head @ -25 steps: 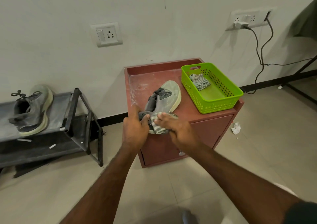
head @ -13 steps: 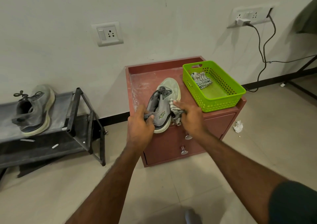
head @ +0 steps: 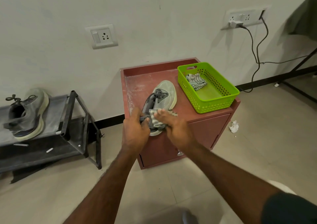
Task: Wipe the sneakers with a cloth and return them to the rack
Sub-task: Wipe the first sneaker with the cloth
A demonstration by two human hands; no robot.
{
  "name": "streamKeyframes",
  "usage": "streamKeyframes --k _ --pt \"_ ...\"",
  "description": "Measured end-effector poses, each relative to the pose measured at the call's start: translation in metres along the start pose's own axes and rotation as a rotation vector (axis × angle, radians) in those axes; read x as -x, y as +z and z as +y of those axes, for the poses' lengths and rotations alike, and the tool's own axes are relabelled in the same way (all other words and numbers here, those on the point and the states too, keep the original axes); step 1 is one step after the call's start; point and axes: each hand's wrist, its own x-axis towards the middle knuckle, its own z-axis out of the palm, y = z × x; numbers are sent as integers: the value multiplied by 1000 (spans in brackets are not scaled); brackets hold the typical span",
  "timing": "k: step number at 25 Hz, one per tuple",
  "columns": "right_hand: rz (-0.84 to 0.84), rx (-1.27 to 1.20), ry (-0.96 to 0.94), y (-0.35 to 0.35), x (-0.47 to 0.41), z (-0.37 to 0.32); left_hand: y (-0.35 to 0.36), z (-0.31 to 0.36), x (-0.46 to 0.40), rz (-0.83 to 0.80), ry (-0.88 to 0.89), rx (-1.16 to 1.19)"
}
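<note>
Sneaker point(head: 163, 98) lies on the red cabinet point(head: 208, 131), toe toward the wall, heel at the front edge; left hand point(head: 135, 132) grips the heel, fingers curled round its collar; right hand point(head: 175, 127) presses a striped cloth point(head: 155, 119) against the heel side, fingers fairly straight over the fabric; second sneaker point(head: 28, 114) sits on the top shelf of the black rack point(head: 72, 120), well apart to the left; green basket point(head: 216, 103) on the cabinet's right side holds another striped cloth point(head: 195, 82); crumpled paper point(head: 234, 126) lies on the floor beside the cabinet.
</note>
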Motion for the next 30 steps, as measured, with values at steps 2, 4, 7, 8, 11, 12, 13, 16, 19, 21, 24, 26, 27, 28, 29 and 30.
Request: streamKeyframes --k 2,4,7,8,11,12,13,16,19,21,24,26,27,28,29,30 --pt "128 8 199 -18 -14 10 1 1 2 -3 2 -9" --pt "196 -25 240 -29 -19 7 -1 2 1 5 -28 -18" --pt "2 -39 -57 0 12 -12 -3 0 -3 27 -36 -19" --pt "-20 -30 -86 9 18 -7 -2 0 -4 27 -24 -25" --pt "141 -40 296 -4 -2 16 0 2 1 8 -27 -14" --pt "193 -47 335 -9 -7 13 -1 2 1 14 -42 -5" --pt "188 -64 263 -9 -6 5 -2 2 0 21 -57 0" --pt "24 -76 -38 18 20 -12 -6 0 -2 27 -49 0" --pt "117 -173 287 9 -1 23 -2 1 0 0 -36 -30" --pt "180 -150 404 -5 -14 28 -5 3 3 20 -37 -38" --pt "24 -169 121 5 0 -5 -8 -4 -1 20 -109 -19" --pt "-66 -137 -22 18 15 -11 -4 -9 -5 23 -109 -23" --pt "-46 -116 -8 18 11 -4 -3 -10 -7 39 -106 -17" --pt "12 -119 101 15 1 7 -3 -10 -7 43 -110 -14" --pt "96 -97 249 8 -10 15 -4 -7 -7 36 -116 -28" --pt "169 -73 360 0 -18 19 -5 -5 -6 30 -118 -50"
